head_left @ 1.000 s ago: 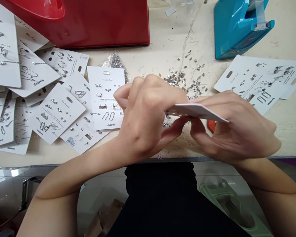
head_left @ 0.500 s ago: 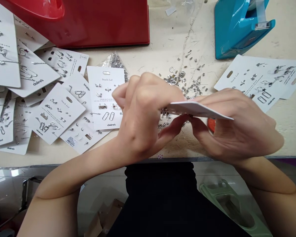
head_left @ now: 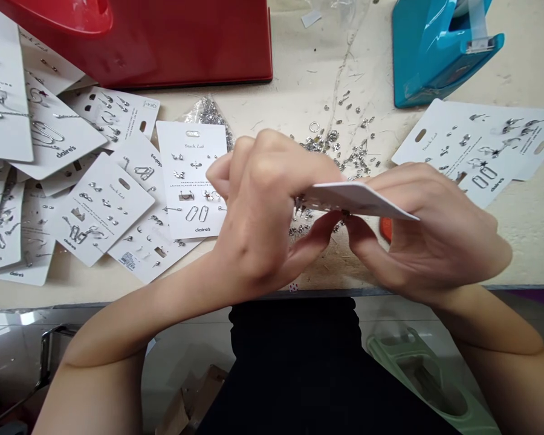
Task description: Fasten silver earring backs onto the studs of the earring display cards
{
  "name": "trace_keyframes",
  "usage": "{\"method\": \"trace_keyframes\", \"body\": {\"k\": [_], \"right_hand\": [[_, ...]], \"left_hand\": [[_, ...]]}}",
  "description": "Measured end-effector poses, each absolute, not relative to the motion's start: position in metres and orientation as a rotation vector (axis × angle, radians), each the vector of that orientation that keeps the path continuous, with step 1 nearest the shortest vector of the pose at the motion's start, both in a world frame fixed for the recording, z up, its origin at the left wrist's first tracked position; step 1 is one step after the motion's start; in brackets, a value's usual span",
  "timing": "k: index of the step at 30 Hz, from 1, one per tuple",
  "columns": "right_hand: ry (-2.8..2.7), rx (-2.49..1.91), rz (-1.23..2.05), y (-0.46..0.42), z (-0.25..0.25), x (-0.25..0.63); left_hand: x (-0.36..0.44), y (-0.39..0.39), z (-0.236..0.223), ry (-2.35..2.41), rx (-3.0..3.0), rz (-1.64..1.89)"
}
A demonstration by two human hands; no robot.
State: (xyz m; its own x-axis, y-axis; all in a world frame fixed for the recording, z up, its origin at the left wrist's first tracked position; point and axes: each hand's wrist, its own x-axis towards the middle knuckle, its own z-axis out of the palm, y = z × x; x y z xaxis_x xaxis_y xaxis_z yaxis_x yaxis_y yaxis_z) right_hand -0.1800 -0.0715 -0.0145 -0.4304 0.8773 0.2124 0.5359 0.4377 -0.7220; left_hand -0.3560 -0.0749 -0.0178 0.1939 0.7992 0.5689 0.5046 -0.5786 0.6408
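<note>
Between my two hands a white earring card is held up, tilted nearly edge-on. My left hand is closed on the card's left part, its thumb beneath. From the other side, my right hand grips the card, its thumb tip close to the left one. A tiny dark piece shows between the thumb tips, too small to name. Small silver pieces stick out under the card's left end. Behind my hands lies a scatter of small silver earring pieces on the table.
Filled earring cards overlap in a pile at left, one card beside my left hand. More cards lie at right. A red dispenser-like object, a blue tape dispenser and a plastic bag of silver pieces stand behind.
The card has tilted slightly, showing a little more of its pale face. Both hands stay nearly in place, thumbs still together below it. The whole view has shifted slightly.
</note>
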Motion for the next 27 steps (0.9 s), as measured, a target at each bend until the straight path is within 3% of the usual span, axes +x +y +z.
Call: {"method": "trace_keyframes", "body": {"k": [5, 18, 27], "right_hand": [[-2.435, -0.990, 0.909, -0.056, -0.016, -0.162], [-2.026, -1.216, 0.861, -0.078, -0.020, -0.184], [-2.277, -0.998, 0.966, -0.062, -0.017, -0.166]], "left_hand": [[-0.360, -0.073, -0.013, 1.225, 2.172, 1.245], [-0.364, -0.080, -0.019, 1.398, 2.299, 1.005], [-0.362, -0.078, -0.021, 1.403, 2.331, 0.951]]}}
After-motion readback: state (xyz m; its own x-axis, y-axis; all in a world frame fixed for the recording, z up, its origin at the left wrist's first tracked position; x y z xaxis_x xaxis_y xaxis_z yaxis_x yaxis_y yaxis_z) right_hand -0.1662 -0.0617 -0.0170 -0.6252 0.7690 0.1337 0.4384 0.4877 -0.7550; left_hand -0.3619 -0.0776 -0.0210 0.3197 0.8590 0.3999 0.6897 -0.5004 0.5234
